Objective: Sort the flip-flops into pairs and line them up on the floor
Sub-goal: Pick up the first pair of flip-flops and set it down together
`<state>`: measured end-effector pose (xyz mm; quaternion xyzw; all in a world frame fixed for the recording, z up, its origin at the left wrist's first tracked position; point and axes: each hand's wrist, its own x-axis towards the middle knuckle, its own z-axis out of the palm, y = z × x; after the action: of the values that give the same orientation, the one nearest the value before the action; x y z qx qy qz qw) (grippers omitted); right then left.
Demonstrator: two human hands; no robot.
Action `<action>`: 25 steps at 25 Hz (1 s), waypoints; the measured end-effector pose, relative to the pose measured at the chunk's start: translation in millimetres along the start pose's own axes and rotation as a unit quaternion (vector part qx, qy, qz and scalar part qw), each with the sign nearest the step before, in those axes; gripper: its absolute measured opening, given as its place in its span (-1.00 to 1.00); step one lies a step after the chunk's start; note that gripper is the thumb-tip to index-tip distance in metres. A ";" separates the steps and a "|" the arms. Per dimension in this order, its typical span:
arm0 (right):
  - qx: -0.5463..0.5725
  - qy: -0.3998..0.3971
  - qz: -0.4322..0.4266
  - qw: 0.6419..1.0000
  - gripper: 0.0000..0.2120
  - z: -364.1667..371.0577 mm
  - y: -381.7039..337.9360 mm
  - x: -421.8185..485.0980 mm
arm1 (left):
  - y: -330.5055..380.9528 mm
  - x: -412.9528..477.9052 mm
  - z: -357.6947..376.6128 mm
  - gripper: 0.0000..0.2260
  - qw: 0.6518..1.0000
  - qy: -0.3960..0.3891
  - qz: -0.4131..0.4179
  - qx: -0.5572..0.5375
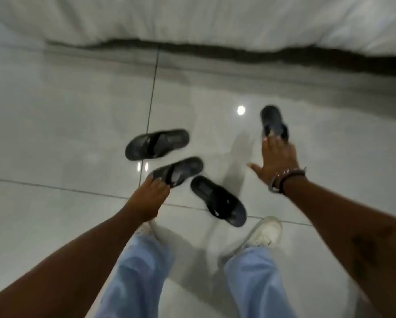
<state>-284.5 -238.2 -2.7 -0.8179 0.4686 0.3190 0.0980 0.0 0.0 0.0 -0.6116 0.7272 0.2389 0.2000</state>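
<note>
Gleaming tiled floor (77,111) bears flip-flops (157,144) beside bedding (192,17).

One head-worn wide-angle view, forward and steeply down onto the tiled floor (66,115) close below.

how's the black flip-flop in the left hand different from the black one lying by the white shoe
The first black flip-flop is gripped at one end by the left hand; the second black flip-flop, beside the white shoe, lies untouched. The first angles up-right in view, the second down-right. Both are black, with straps facing up.
</note>
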 end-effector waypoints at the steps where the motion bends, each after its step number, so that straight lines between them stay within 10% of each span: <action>1: -0.021 -0.010 0.011 1.000 -0.17 32.3 0.6 26.0 | -2.1 20.3 37.4 -0.50 1.000 -0.010 -0.002 0.005; 12: 0.007 0.074 0.056 0.996 -0.50 128.3 43.5 164.1 | -17.8 144.4 116.5 -0.74 0.989 -0.038 0.043 0.136; 25: 0.241 -0.033 0.154 0.958 -0.73 132.1 44.9 142.4 | 117.9 342.2 -22.0 -0.87 0.963 0.016 -0.112 -0.245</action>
<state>-327.7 -302.2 -186.5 -0.6766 0.6486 0.2349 0.2574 -174.9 -268.5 -169.7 -0.7232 0.5766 0.3757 0.0579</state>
